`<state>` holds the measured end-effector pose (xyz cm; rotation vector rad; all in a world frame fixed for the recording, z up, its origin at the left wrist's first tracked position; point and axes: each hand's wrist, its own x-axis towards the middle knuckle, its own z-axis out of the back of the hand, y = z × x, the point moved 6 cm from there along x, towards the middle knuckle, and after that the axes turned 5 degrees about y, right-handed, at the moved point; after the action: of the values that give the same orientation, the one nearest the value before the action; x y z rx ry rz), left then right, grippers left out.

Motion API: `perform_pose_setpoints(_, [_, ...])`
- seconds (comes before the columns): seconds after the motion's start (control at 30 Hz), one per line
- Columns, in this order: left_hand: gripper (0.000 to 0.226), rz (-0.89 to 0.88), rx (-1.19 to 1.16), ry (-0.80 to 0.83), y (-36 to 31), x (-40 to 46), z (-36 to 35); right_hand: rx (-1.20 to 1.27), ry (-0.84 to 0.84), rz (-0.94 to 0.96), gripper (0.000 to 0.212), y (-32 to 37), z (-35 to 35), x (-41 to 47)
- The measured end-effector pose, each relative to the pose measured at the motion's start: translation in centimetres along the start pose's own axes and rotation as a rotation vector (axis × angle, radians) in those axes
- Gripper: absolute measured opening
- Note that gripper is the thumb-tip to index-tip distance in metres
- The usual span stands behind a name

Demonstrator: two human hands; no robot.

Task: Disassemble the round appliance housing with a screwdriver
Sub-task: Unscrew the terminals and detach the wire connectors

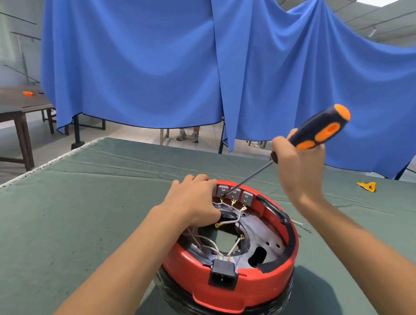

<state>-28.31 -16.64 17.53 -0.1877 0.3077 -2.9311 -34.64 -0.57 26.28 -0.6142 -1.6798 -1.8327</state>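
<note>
- Housing [235,285], round and red, sits open side up on the green-covered counter [81,195] near the viewer; wires [227,221] and a black socket [222,274] show inside
- left hand [192,200] rests on its far-left rim, fingers curled over the edge, steadying it
- right hand [298,165] has its fingers clamped round the handle of the screwdriver [320,129]; the shaft slants down-left, tip at the grey terminal blocks [234,195] on the far rim
- step in hand, as I judge: working a fastener at those blocks; whether the tip is seated I cannot tell
- next move likely calls for downward pressure and a steady turn, clear of the wires
</note>
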Motion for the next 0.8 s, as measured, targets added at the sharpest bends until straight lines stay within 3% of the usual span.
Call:
perform_pose_setpoints(0.27, [0.066, -0.004, 0.003, 0.007, -0.1, 0.0, 0.0, -0.073, -0.052, -0.37, 0.019, -4.1, -0.1, 4.7])
perform_pose_setpoints(0.4, [0.065, -0.008, -0.003, 0.0, 0.0, 0.1, 0.1, -0.035, -0.119, -0.449, 0.014, -5.6, 0.6, 4.6])
perform_pose_setpoints(0.5, [0.062, -0.01, -0.001, -0.017, 0.2, 0.3, -0.1, -0.033, -0.193, -0.338, 0.021, -5.1, 1.5, 3.2])
perform_pose_setpoints(0.6, [0.067, -0.004, 0.036, -0.002, 0.3, 0.6, -0.5, 0.081, -0.191, -0.077, 0.023, -3.1, 2.2, 0.1])
perform_pose_setpoints(0.8, [0.078, 0.031, 0.014, 0.039, 0.8, 1.3, -0.7, 0.098, 0.035, 0.213, 0.018, -0.9, 2.1, -5.7])
